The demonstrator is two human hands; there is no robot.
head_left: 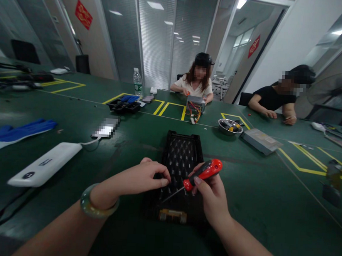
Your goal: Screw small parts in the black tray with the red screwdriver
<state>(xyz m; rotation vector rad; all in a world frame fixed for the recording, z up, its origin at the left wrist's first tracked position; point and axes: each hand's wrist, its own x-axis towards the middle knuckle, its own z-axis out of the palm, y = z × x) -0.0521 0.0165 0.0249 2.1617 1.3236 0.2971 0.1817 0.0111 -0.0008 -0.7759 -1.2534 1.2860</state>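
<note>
The left hand [144, 178] reaches in from the lower left with the forearm low over the green table [256, 195], palm down and wrist slightly raised; a pale bracelet [96, 206] sits on the wrist. Its fingers are curled and the thumb and forefinger tips are pinched together against the upper face of the black perforated panel [182, 155]; whether they enclose a small part cannot be determined. The right hand [210, 194] enters from the lower right and is closed around the red handle of the screwdriver [204, 171], thumb laid along the handle. The shaft slopes down and to the left, with its tip at the panel surface just below the left fingertips. The panel lies flat on the table directly in front of the person, between both hands, its long axis pointing away. A white power bank [45, 163] lies to the left, blue gloves [23, 128] beyond it. A metal bowl [230, 126] and a grey drive unit [261, 140] lie further back on the right.
</note>
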